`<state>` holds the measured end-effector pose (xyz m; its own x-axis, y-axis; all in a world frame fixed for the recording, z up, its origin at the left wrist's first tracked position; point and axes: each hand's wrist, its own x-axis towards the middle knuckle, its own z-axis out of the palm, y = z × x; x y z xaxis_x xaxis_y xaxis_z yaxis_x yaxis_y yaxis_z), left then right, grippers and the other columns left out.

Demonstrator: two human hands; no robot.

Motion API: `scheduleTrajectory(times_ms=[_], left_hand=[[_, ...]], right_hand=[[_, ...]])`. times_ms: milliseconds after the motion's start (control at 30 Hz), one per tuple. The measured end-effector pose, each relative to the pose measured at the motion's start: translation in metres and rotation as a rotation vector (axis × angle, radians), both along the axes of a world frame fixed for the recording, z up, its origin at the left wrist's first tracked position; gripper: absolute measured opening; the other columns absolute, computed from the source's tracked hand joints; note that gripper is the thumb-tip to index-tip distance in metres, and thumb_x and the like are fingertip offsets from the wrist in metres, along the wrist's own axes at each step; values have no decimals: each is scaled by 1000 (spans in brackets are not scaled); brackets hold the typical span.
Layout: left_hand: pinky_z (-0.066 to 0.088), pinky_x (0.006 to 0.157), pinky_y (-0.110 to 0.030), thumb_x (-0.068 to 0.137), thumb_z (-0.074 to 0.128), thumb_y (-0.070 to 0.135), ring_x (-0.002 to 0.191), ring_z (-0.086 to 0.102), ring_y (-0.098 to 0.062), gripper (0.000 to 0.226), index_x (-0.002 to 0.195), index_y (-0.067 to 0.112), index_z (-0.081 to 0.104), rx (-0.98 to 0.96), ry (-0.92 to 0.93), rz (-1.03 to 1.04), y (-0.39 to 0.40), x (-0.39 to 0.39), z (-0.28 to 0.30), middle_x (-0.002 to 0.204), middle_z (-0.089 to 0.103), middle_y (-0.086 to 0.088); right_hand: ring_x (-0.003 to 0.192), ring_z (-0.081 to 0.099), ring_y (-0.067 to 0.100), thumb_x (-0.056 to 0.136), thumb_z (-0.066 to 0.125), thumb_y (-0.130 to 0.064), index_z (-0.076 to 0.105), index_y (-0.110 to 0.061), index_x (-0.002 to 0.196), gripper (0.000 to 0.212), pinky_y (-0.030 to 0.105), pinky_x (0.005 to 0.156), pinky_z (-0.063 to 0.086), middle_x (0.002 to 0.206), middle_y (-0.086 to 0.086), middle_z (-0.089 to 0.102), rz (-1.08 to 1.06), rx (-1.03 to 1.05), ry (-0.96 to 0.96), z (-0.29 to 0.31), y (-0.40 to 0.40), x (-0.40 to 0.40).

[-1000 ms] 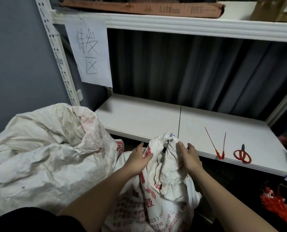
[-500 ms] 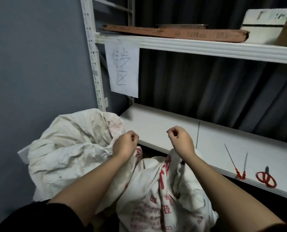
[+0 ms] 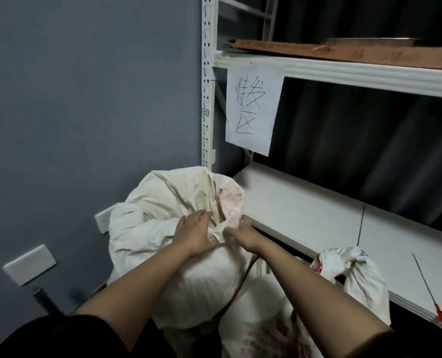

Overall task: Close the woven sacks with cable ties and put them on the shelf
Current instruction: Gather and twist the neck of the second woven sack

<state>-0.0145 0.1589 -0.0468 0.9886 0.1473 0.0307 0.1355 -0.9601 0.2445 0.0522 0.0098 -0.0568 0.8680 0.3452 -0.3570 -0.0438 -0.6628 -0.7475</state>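
A person's left hand (image 3: 194,232) and right hand (image 3: 241,235) press into the crumpled top of a large pale woven sack (image 3: 168,218) that stands against the grey wall, just left of the shelf (image 3: 305,202); the left hand's fingers (image 3: 204,215) lie spread and flat on the cloth, closed on nothing, while the right hand's fingers (image 3: 245,220) are open and curl around a fold near the gathered ridge of fabric between the two hands; whether any cloth is truly pinched there cannot be told; the sack's loose mouth appears to lie directly under and between the fingertips, touching both palms. A second, printed sack (image 3: 279,329) with a bunched neck (image 3: 343,259) leans against the shelf edge, below the right forearm; red-headed cable ties (image 3: 436,306) lie on the shelf board at the far right, well apart from either hand. The step in hand looks like gathering the big sack's mouth; doing it well likely means sweeping the slack cloth inward from both sides into one tight neck, twisting it, and holding it in one fist so the other hand is free to fetch a tie; a loose gather risks the tie slipping off.
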Motion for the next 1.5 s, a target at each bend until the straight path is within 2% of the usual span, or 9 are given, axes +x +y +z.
scheduleTrajectory(times_ms=[167, 367, 533, 700, 900, 1100, 1200, 1333, 1500], left_hand=[[8, 118, -45, 80, 56, 56, 127, 47, -21, 70, 137, 20, 37, 131, 14, 9, -10, 21, -14, 127, 58, -5], [41, 72, -34, 97, 39, 34, 96, 63, -33, 27, 97, 16, 59, -7, -198, 106, -2, 31, 17, 100, 69, -12], [31, 59, -31, 94, 48, 38, 75, 54, -26, 31, 68, 22, 42, -221, -364, 120, 11, 46, 79, 69, 52, 2], [31, 57, -32, 94, 50, 36, 64, 46, -20, 40, 58, 24, 38, -317, -359, -6, 9, 49, 99, 57, 43, 6], [29, 59, -30, 94, 50, 24, 54, 38, -7, 43, 54, 24, 35, -478, -400, -38, 6, 47, 107, 52, 37, 7], [35, 62, -33, 94, 48, 25, 65, 45, -18, 33, 63, 17, 44, -418, -407, 5, 8, 43, 105, 60, 45, 5], [39, 71, -33, 91, 54, 26, 76, 50, -18, 12, 96, 15, 56, -436, -417, 34, 7, 39, 106, 87, 58, 6], [41, 96, -35, 89, 58, 23, 115, 54, -19, 49, 135, 22, 41, -279, -362, -45, 5, 36, 98, 134, 51, 5], [38, 102, -38, 91, 53, 20, 118, 55, -20, 40, 131, 26, 50, -198, -315, -98, -6, 36, 87, 137, 53, 5]], right_hand=[[97, 51, 15, 98, 41, -28, 23, -16, 146, 53, 22, 68, 40, 125, 6, 49, -38, 266, 131, -3, 19, 11], [100, 54, 18, 96, 47, -35, 43, -15, 133, 42, 27, 78, 41, 124, 10, 56, -145, 310, -26, -2, -5, 32], [88, 54, 20, 92, 49, -44, 48, -11, 124, 46, 31, 79, 46, 98, -1, 52, -324, 262, -3, -12, -18, 42], [128, 44, 36, 78, 42, -73, 34, -14, 144, 89, 44, 108, 36, 144, 13, 42, -400, 275, 174, -16, -25, 40], [124, 47, 31, 80, 35, -77, 31, -19, 148, 89, 37, 93, 39, 146, 11, 41, -382, 321, 367, -19, -28, 36], [106, 61, 27, 70, 55, -72, 47, -42, 133, 70, 41, 76, 53, 123, -2, 61, -507, 533, 570, -63, -31, 35], [83, 67, 30, 81, 66, -34, 61, -13, 120, 45, 38, 54, 58, 97, 14, 70, -593, 686, 558, -65, -31, 44], [69, 63, 28, 77, 65, 0, 64, 7, 95, 19, 32, 62, 52, 74, 15, 65, -680, 710, 198, 4, -25, 36], [78, 62, 27, 84, 59, -33, 61, -7, 78, 26, 33, 69, 46, 84, 11, 66, -479, 464, -280, 78, -17, 26]])
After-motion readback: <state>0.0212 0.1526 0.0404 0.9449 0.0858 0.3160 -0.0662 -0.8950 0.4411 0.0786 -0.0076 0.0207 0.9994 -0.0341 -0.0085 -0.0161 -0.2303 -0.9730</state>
